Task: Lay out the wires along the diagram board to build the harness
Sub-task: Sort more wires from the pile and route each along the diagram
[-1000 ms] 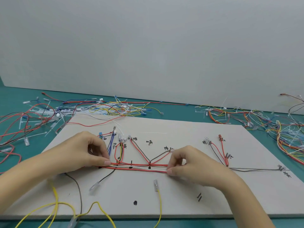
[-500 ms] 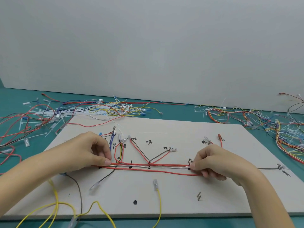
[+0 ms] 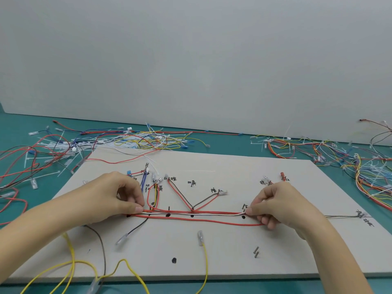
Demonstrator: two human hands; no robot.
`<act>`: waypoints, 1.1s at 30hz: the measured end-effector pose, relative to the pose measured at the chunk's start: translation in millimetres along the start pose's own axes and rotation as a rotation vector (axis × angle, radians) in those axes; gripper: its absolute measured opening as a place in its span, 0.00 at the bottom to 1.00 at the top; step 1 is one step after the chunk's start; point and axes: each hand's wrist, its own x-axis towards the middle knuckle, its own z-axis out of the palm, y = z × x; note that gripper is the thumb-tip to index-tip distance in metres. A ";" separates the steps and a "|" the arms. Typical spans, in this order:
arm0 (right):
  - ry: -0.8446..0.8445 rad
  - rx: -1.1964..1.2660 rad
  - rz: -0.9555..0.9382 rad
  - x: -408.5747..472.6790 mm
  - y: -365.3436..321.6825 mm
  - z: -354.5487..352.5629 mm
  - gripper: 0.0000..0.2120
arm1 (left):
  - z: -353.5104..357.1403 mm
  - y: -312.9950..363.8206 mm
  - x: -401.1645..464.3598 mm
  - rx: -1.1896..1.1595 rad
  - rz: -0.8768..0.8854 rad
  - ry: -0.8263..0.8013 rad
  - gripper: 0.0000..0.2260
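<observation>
The right hand (image 3: 282, 205) had been slid rightward along the trunk wires (image 3: 191, 215), pinching them taut across the diagram board (image 3: 233, 251); their left end was pinched by the left hand (image 3: 114, 198) as an anchor.

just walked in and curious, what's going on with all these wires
A person is laying wires along a diagram board to build a harness. The left hand pinches the red and white wire bundle at its left end, and the right hand pinches it further right, holding it stretched along the board. Loose wires lie behind.
</observation>
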 end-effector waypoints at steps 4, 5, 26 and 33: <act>0.048 0.033 -0.039 5.3 0.5 3.3 0.04 | 0.0 -0.2 -0.9 -0.005 -0.007 0.005 0.06; 0.054 0.038 -0.048 6.1 0.5 4.2 0.04 | 0.0 -0.2 -0.9 -0.004 -0.007 0.004 0.06; 0.036 0.187 -0.146 6.8 -0.2 9.8 0.04 | 0.2 -0.8 -1.6 -0.020 0.000 0.009 0.09; 0.046 -0.081 -0.265 10.0 -2.0 14.4 0.08 | 0.8 -1.4 -1.7 -0.037 -0.004 0.016 0.07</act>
